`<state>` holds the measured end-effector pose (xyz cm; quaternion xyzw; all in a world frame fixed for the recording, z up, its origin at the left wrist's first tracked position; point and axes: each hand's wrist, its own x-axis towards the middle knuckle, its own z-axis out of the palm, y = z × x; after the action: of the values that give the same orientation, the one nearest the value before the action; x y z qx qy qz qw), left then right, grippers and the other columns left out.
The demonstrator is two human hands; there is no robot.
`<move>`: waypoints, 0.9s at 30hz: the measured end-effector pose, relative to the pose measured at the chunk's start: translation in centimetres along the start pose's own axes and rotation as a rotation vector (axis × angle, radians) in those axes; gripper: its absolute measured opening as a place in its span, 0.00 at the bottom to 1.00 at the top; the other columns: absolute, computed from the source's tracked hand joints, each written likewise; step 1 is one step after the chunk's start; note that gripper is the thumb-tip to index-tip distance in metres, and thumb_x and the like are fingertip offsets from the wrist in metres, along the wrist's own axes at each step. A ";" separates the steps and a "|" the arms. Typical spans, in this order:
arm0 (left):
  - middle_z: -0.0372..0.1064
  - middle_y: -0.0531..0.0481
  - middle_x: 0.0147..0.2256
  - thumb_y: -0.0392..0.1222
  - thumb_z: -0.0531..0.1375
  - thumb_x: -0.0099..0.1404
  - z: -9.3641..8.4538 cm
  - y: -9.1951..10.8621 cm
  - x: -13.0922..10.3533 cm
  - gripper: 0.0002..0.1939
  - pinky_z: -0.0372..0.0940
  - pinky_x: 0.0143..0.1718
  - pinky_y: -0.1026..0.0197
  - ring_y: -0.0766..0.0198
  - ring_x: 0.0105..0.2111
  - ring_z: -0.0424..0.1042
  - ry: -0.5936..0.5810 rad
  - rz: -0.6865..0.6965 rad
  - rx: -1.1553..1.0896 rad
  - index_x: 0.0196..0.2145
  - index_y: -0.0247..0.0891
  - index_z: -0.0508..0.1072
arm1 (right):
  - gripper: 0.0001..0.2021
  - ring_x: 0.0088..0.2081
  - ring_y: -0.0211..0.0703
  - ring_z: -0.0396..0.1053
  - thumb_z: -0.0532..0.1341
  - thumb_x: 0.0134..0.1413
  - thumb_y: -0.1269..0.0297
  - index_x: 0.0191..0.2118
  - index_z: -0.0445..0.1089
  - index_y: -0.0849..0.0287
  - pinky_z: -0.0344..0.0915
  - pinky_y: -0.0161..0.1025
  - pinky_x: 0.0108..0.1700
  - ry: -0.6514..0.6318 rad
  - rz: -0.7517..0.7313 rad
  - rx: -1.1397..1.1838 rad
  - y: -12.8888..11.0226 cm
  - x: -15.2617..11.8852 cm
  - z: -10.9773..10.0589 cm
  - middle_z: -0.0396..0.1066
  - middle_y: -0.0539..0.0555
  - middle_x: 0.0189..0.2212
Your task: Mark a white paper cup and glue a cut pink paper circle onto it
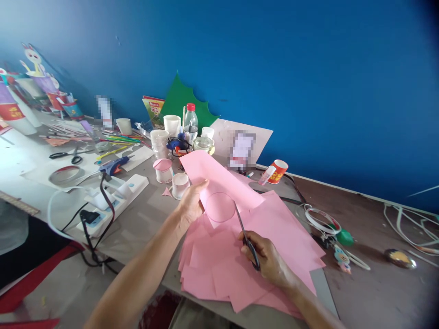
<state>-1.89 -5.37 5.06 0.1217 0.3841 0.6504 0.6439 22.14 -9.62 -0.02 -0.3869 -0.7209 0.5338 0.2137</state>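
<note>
My left hand (pixel 193 201) grips the left edge of a pink paper sheet (pixel 219 171), thumb on top. A circle outline (pixel 220 207) is drawn near the sheet's lower edge. My right hand (pixel 264 258) is wrapped round the dark handles of a pair of scissors (pixel 243 224). The blades point up and away, touching the paper at the circle's right side. Whether the blades are apart I cannot make out. Beneath both hands lies a spread stack of pink paper (pixel 212 274).
Left of the stack stand paper cups (pixel 180 185), one with a pink top (pixel 163 170). A power strip (pixel 125 194) with cables and a blue glue gun (pixel 115 165) lie further left. A red cup (pixel 277 171) sits by the wall; a badge lanyard (pixel 324 220) lies right.
</note>
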 end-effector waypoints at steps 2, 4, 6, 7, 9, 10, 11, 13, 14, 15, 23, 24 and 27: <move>0.76 0.43 0.29 0.35 0.65 0.54 0.1 0.1 0.0 0.05 0.71 0.42 0.55 0.53 0.37 0.77 -0.005 -0.005 0.001 0.30 0.32 0.74 | 0.16 0.23 0.34 0.46 0.57 0.60 0.49 0.41 0.65 0.59 0.47 0.34 0.25 0.010 -0.003 -0.037 -0.1 0.0 0.0 0.50 0.43 0.21; 0.76 0.44 0.29 0.35 0.66 0.53 0.0 0.2 0.0 0.06 0.71 0.41 0.56 0.53 0.37 0.77 -0.009 -0.010 0.004 0.30 0.32 0.74 | 0.15 0.23 0.34 0.47 0.57 0.59 0.50 0.41 0.66 0.59 0.48 0.34 0.25 0.023 -0.012 -0.074 -0.2 0.0 0.0 0.51 0.44 0.21; 0.76 0.44 0.28 0.35 0.67 0.52 -0.1 0.2 0.1 0.06 0.70 0.41 0.56 0.53 0.37 0.77 -0.011 -0.015 0.006 0.29 0.33 0.74 | 0.15 0.23 0.35 0.48 0.58 0.59 0.51 0.41 0.66 0.59 0.49 0.34 0.25 0.037 -0.024 -0.106 -0.3 0.1 -0.1 0.52 0.44 0.21; 0.76 0.44 0.28 0.36 0.67 0.52 -0.2 0.2 0.1 0.06 0.70 0.40 0.56 0.53 0.36 0.77 -0.011 -0.014 0.007 0.29 0.33 0.74 | 0.15 0.23 0.35 0.49 0.58 0.58 0.51 0.40 0.66 0.59 0.50 0.34 0.25 0.042 -0.029 -0.119 -0.3 0.1 -0.1 0.52 0.44 0.21; 0.75 0.45 0.27 0.36 0.67 0.51 -0.3 0.2 0.2 0.07 0.70 0.40 0.56 0.53 0.36 0.77 -0.015 -0.015 0.013 0.28 0.33 0.74 | 0.15 0.23 0.35 0.49 0.58 0.58 0.51 0.40 0.67 0.59 0.51 0.34 0.25 0.049 -0.032 -0.140 -0.3 0.1 -0.1 0.53 0.45 0.21; 0.75 0.45 0.26 0.36 0.67 0.51 -0.4 0.2 0.2 0.07 0.70 0.39 0.56 0.53 0.35 0.77 -0.018 -0.018 0.020 0.28 0.33 0.74 | 0.15 0.23 0.35 0.50 0.58 0.58 0.51 0.40 0.67 0.59 0.51 0.34 0.25 0.048 -0.030 -0.149 -0.3 0.1 -0.1 0.54 0.45 0.21; 0.75 0.45 0.26 0.36 0.68 0.51 -0.4 0.3 0.2 0.07 0.70 0.39 0.57 0.53 0.35 0.77 -0.020 -0.022 0.026 0.28 0.33 0.74 | 0.15 0.23 0.36 0.50 0.58 0.58 0.51 0.40 0.67 0.59 0.52 0.34 0.26 0.047 -0.026 -0.157 -0.3 0.1 -0.1 0.55 0.45 0.21; 0.74 0.46 0.25 0.36 0.68 0.50 -0.4 0.4 0.2 0.07 0.70 0.38 0.57 0.54 0.35 0.77 -0.015 -0.026 0.036 0.27 0.33 0.74 | 0.16 0.23 0.36 0.52 0.57 0.58 0.50 0.41 0.67 0.59 0.53 0.34 0.26 0.046 -0.017 -0.168 -0.1 0.1 -0.1 0.56 0.46 0.21; 0.74 0.47 0.25 0.37 0.68 0.50 -0.4 0.4 0.2 0.07 0.70 0.37 0.57 0.54 0.34 0.76 -0.009 -0.024 0.039 0.27 0.34 0.73 | 0.16 0.24 0.36 0.52 0.57 0.58 0.50 0.41 0.67 0.59 0.53 0.34 0.26 0.045 -0.014 -0.170 -0.1 0.1 -0.1 0.56 0.46 0.22; 0.73 0.47 0.24 0.37 0.68 0.50 -0.4 0.4 0.2 0.07 0.70 0.37 0.57 0.54 0.34 0.76 -0.003 -0.021 0.043 0.26 0.34 0.73 | 0.16 0.24 0.36 0.52 0.57 0.58 0.50 0.41 0.67 0.59 0.53 0.34 0.26 0.042 -0.009 -0.168 0.0 0.1 -0.1 0.56 0.46 0.21; 0.74 0.47 0.25 0.38 0.69 0.48 -0.5 0.4 0.3 0.09 0.70 0.36 0.57 0.54 0.34 0.76 0.009 0.004 0.057 0.27 0.34 0.73 | 0.20 0.23 0.35 0.50 0.59 0.55 0.46 0.41 0.68 0.60 0.51 0.33 0.24 0.027 0.017 -0.093 -0.8 -0.1 -0.1 0.54 0.45 0.21; 0.74 0.47 0.25 0.38 0.69 0.48 -0.4 0.4 0.3 0.10 0.70 0.36 0.57 0.54 0.34 0.76 0.014 0.002 0.055 0.28 0.34 0.74 | 0.20 0.23 0.35 0.50 0.59 0.55 0.46 0.41 0.68 0.60 0.51 0.33 0.23 0.025 0.016 -0.085 -0.9 -0.1 -0.1 0.53 0.45 0.21; 0.73 0.47 0.24 0.37 0.69 0.48 -0.3 0.5 0.2 0.10 0.70 0.35 0.57 0.54 0.33 0.76 0.037 -0.016 0.058 0.29 0.33 0.74 | 0.20 0.23 0.35 0.50 0.59 0.56 0.46 0.41 0.68 0.60 0.51 0.33 0.24 0.020 0.010 -0.078 -1.0 -0.1 -0.2 0.54 0.45 0.21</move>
<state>-2.42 -5.24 5.13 0.1249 0.4156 0.6360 0.6381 22.03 -9.76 1.03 -0.4041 -0.7369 0.5025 0.2029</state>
